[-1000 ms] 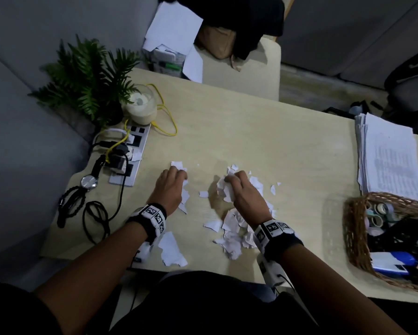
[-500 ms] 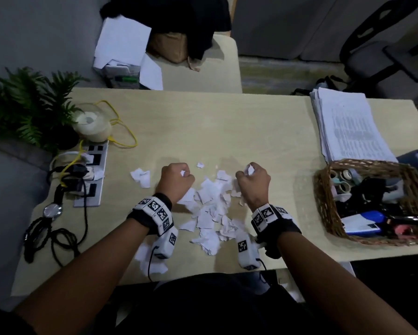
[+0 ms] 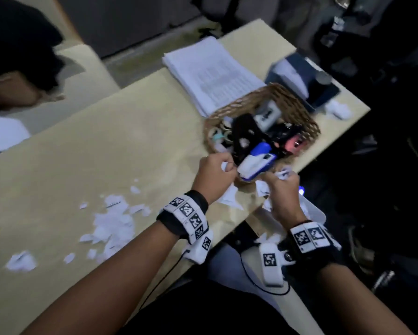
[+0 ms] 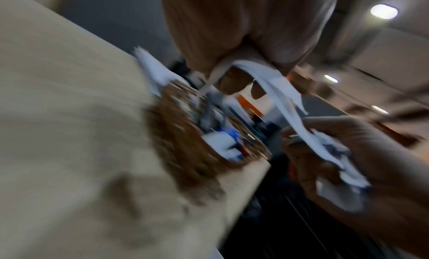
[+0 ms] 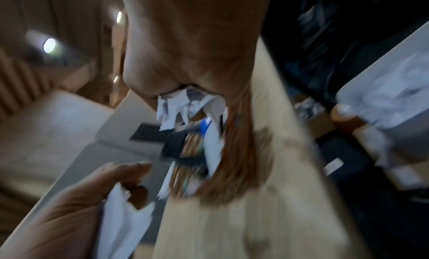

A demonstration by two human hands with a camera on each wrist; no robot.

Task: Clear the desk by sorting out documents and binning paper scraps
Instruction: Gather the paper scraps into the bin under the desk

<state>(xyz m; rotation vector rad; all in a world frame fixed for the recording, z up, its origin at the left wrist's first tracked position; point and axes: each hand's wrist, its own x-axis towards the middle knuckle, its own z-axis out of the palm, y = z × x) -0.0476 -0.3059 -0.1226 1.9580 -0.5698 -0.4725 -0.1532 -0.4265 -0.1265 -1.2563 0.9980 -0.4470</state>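
Observation:
Both hands hold fistfuls of torn white paper scraps just above the desk's (image 3: 106, 141) front right edge. My left hand (image 3: 215, 170) grips scraps (image 4: 262, 73) that trail out of the fist beside the wicker basket (image 3: 292, 100). My right hand (image 3: 283, 187) grips a bunch of scraps (image 5: 185, 105) past the desk edge. More loose scraps (image 3: 113, 221) lie on the desk to the left of my left forearm. A stack of printed documents (image 3: 212, 71) lies behind the basket.
The basket holds tape rolls, a blue and white stapler (image 3: 256, 163) and other stationery. A dark box (image 3: 299, 76) and crumpled paper (image 3: 338, 110) sit at the desk's far right corner. A pale container with crumpled paper (image 5: 383, 97) stands off the desk's right side.
Both hands lifted off the scrap pile with fistfuls of paper and moved right to the desk edge by the basket. The head view swung right.

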